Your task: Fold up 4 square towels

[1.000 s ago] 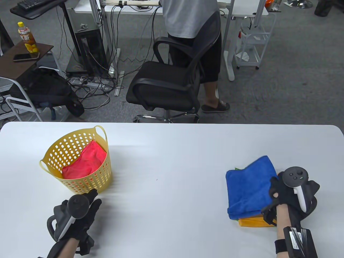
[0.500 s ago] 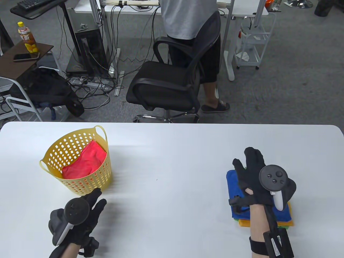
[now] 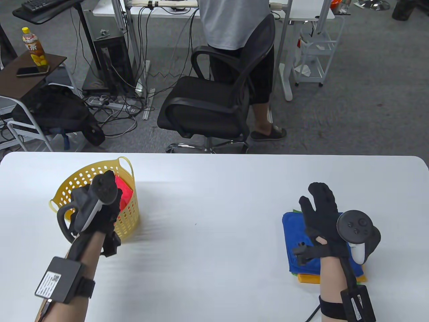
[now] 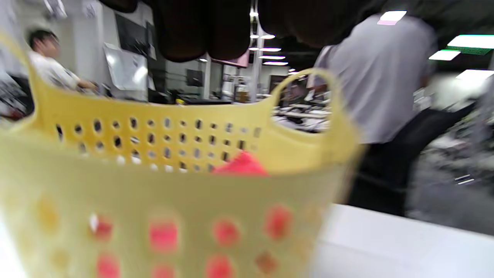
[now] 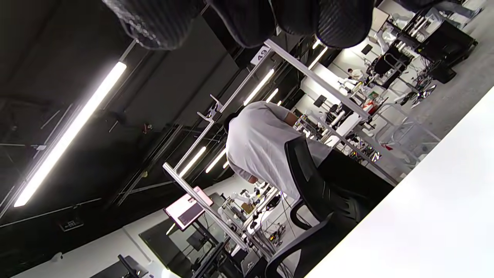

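Resting right hand [image 3: 321, 214] atop blue towel [image 3: 295, 234]

Hidden, cropped and blurred parts

The left hand [image 3: 100, 208] covers much of the red towel [image 3: 123, 189] in the yellow basket [image 3: 129, 214] — whether its fingers touch the cloth cannot be told. The left wrist view is motion-blurred, the basket's near wall [image 4: 154, 216] soft. The right hand [image 3: 323, 214] hides the blue towel's [image 3: 293, 231] middle; beneath, the orange towel [image 3: 308, 278] and a green one [image 3: 296, 211] show only as edges — the fingertips [image 5: 247, 19] are cropped at the right wrist view's top.
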The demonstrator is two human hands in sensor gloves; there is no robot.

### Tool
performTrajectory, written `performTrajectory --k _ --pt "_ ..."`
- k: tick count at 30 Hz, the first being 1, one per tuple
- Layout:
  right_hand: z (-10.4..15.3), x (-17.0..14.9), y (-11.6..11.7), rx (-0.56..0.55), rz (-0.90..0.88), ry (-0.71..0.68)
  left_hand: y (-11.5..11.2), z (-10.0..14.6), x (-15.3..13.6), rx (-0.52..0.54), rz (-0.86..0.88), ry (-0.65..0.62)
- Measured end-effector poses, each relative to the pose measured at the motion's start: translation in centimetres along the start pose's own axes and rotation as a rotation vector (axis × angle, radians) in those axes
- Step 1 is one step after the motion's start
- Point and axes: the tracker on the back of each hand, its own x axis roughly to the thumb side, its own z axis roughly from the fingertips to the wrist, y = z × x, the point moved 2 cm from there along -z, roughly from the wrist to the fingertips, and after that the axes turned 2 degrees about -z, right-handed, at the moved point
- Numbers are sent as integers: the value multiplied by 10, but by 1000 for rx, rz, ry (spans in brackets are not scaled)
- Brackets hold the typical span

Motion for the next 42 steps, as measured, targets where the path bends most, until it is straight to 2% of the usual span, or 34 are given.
performTrajectory --k 2,3,5,7,11,15,16,19,25,29,33,35,36,39,42 --pt "0 -2 -4 -48 3 -3 -9 -22 6 -37 -111 78" --pt "0 -3 -5 -62 2 -2 -17 -30 8 -99 -160 108" --pt "0 -4 -7 -68 -6 -1 -40 -41 9 -296 -224 130" --pt "-1 -6 -6 -61 -12 -2 -58 -43 8 -388 -219 94" --pt "-3 -6 -2 -68 12 -31 -80 -29 2 -411 -186 29" --pt "-4 -5 8 -39 0 -45 -103 -5 -1 -555 -245 -98" --pt "-3 -4 11 -30 12 -53 -107 0 -2 -537 -223 -114" --pt "-1 -2 17 -7 37 -70 -114 2 -3 -509 -279 -150" --pt "1 1 14 -11 23 -79 -128 1 2 -661 -341 -135" --pt "0 -2 11 -11 6 -71 -128 2 7 -659 -362 -126" --pt "-1 -3 12 -7 6 -68 -142 5 7 -698 -403 -157" --pt "-1 -2 12 -7 7 -70 -140 6 9 -627 -401 -183" --pt "-1 -2 12 -3 7 -71 -138 6 12 -624 -386 -212" --pt "-1 -2 13 -4 8 -75 -130 5 16 -596 -335 -195" --pt "-1 -3 13 -8 19 -72 -119 4 15 -413 -361 -118"
